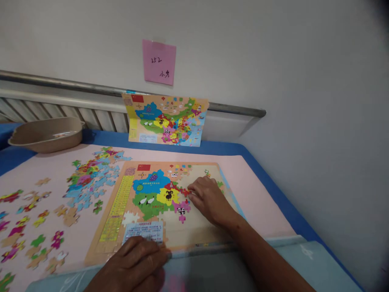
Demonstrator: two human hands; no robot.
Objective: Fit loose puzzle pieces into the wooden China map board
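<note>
A partly filled map jigsaw puzzle (152,182) lies in its board on the pink table cover, its left side covered with joined pieces and bare tan backing at the lower right. My right hand (208,198) reaches over the middle of the board, thumb and fingers pinched at a red puzzle piece (184,192) beside the yellow region with the ram. My left hand (141,259) rests palm down at the board's near edge, fingers lying flat, below the pale blue text panel (145,231).
Loose puzzle pieces (38,243) are scattered on the left, near a cluster of blue and coloured pieces (91,178). A printed reference map (165,119) leans against the metal rail (240,109). A brown plastic basin (45,136) stands at the back left. A pink note (159,63) hangs on the wall.
</note>
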